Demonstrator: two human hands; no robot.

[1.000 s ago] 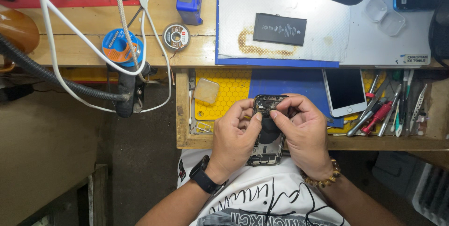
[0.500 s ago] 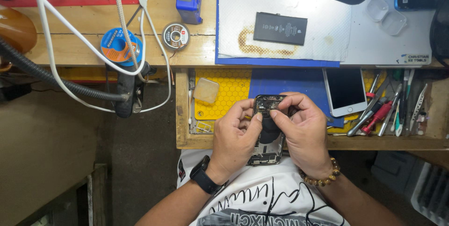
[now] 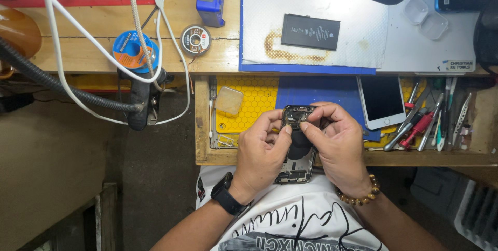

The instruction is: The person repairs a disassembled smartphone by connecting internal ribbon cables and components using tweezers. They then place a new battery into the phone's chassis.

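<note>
Black opened phone chassis [image 3: 297,150], pinched at its top end by left hand [image 3: 261,153] and right hand [image 3: 340,147] fingers over the wooden drawer [image 3: 201,121]: judged liable to slip, or its exposed parts to bend, under uneven thumb pressure.

Bright even overhead light, sharp focus; dim shadowed floor at left

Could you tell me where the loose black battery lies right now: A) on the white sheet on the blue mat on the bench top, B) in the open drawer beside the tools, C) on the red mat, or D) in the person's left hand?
A: the black battery lies flat on the white sheet on the bench top, apart from both hands.
</note>
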